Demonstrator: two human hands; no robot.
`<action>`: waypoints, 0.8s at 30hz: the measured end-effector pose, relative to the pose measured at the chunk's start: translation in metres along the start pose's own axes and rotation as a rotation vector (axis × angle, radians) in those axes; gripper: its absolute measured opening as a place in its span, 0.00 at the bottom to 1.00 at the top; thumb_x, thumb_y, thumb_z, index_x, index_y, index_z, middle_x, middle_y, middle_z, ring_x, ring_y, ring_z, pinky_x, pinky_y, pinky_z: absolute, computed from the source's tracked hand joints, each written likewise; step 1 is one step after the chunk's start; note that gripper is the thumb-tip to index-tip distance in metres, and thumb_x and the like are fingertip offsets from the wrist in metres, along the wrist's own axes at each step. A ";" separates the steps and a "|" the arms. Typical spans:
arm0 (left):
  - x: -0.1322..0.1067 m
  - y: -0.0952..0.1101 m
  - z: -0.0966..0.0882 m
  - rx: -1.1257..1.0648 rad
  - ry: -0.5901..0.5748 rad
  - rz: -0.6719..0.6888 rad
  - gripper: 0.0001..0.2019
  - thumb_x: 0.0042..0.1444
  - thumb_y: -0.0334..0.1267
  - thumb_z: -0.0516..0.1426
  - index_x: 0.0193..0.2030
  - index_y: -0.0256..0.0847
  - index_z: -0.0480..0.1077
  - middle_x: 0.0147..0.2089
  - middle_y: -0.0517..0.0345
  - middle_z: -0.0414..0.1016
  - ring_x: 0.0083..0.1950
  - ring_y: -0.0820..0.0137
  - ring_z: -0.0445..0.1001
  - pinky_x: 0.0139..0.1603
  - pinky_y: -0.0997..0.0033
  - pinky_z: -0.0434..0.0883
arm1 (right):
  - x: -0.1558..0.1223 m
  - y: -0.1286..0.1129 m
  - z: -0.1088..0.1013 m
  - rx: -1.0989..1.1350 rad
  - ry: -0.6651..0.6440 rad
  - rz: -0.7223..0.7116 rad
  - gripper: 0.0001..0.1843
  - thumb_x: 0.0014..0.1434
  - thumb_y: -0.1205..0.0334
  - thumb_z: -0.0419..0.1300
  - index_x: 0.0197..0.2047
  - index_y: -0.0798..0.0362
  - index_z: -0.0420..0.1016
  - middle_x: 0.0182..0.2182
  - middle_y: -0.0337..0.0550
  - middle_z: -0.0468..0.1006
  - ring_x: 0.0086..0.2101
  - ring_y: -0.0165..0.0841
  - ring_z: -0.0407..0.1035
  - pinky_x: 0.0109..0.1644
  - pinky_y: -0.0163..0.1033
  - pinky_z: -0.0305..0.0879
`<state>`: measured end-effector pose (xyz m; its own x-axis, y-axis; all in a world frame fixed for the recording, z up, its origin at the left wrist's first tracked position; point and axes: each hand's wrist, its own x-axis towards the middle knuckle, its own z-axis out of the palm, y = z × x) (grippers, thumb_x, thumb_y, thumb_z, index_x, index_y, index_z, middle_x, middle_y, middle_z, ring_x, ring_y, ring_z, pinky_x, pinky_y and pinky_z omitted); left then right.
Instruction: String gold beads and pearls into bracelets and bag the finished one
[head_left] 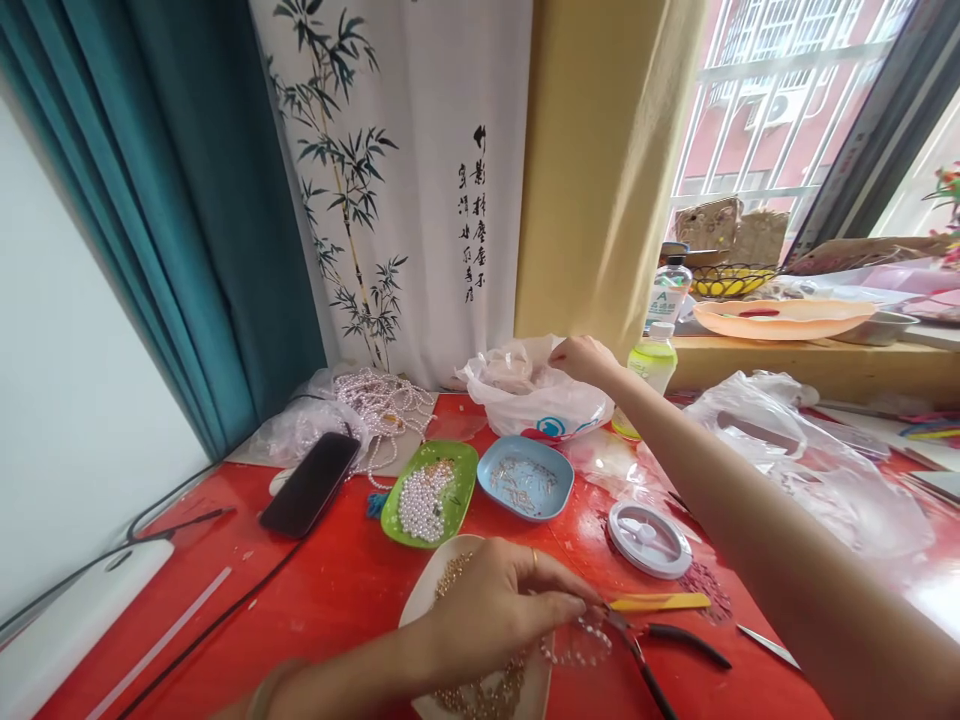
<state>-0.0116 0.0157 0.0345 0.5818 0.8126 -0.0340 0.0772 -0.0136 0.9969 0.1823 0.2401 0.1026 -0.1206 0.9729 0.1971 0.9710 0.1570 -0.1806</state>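
Observation:
My left hand is over the white dish of gold beads, thumb and forefinger pinched together. From the pinch hangs a loop of clear beads, slightly blurred. Just right of those fingertips lie pliers with dark handles, spread apart, beside a yellow strip. My right arm reaches far forward, and my right hand is bent over the rim of a white plastic bag. Its fingers curl down toward the bag's contents; what they grip is hidden.
A green dish with pearly beads and a blue dish with small metal pieces stand behind. A phone, bead strands, a clear spool, bottles and another plastic bag surround them.

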 end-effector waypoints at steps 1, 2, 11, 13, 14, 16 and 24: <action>0.000 0.000 0.000 -0.005 -0.004 0.003 0.10 0.48 0.31 0.55 0.36 0.38 0.76 0.37 0.50 0.78 0.37 0.69 0.75 0.40 0.72 0.68 | 0.001 0.000 -0.002 -0.012 -0.017 -0.022 0.14 0.59 0.61 0.53 0.48 0.54 0.65 0.47 0.45 0.68 0.41 0.35 0.67 0.42 0.44 0.66; 0.000 0.000 0.000 -0.008 -0.008 0.004 0.10 0.49 0.31 0.55 0.37 0.38 0.76 0.37 0.50 0.78 0.38 0.69 0.75 0.40 0.72 0.68 | 0.002 -0.001 -0.004 -0.023 -0.032 -0.044 0.14 0.59 0.60 0.53 0.48 0.54 0.66 0.47 0.45 0.68 0.41 0.35 0.67 0.42 0.44 0.66; -0.002 0.007 0.000 0.002 -0.018 -0.006 0.11 0.48 0.31 0.55 0.38 0.35 0.75 0.37 0.49 0.78 0.38 0.68 0.75 0.40 0.72 0.69 | 0.006 -0.008 0.002 -0.126 -0.081 -0.120 0.14 0.59 0.60 0.52 0.47 0.54 0.66 0.46 0.45 0.68 0.41 0.35 0.67 0.42 0.44 0.66; -0.002 0.006 -0.001 -0.005 -0.023 0.003 0.12 0.48 0.31 0.55 0.39 0.35 0.75 0.37 0.49 0.78 0.38 0.68 0.75 0.40 0.73 0.68 | 0.006 -0.006 0.003 -0.169 -0.112 -0.108 0.14 0.59 0.60 0.52 0.47 0.54 0.66 0.46 0.45 0.69 0.40 0.35 0.67 0.42 0.44 0.66; -0.001 0.006 -0.001 -0.010 -0.028 0.007 0.12 0.48 0.31 0.55 0.39 0.36 0.75 0.38 0.49 0.78 0.38 0.68 0.75 0.40 0.73 0.69 | 0.006 -0.005 0.003 -0.194 -0.122 -0.100 0.14 0.59 0.60 0.52 0.48 0.54 0.66 0.46 0.45 0.68 0.40 0.35 0.67 0.42 0.44 0.66; -0.001 0.006 -0.001 -0.019 -0.034 0.006 0.12 0.48 0.31 0.55 0.39 0.36 0.75 0.38 0.49 0.78 0.38 0.69 0.75 0.39 0.73 0.69 | 0.005 -0.004 0.002 -0.247 -0.132 -0.092 0.14 0.59 0.60 0.52 0.48 0.54 0.65 0.46 0.45 0.68 0.41 0.35 0.67 0.42 0.45 0.66; -0.002 0.005 0.001 -0.018 -0.044 -0.001 0.12 0.48 0.31 0.55 0.39 0.32 0.75 0.38 0.45 0.77 0.40 0.66 0.75 0.42 0.71 0.69 | -0.007 -0.008 -0.012 -0.478 -0.098 -0.114 0.15 0.59 0.60 0.53 0.49 0.55 0.64 0.46 0.46 0.68 0.41 0.35 0.67 0.42 0.46 0.66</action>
<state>-0.0113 0.0132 0.0396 0.6167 0.7863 -0.0381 0.0640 -0.0019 0.9979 0.1782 0.2299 0.1138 -0.2280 0.9691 0.0943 0.9338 0.1902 0.3032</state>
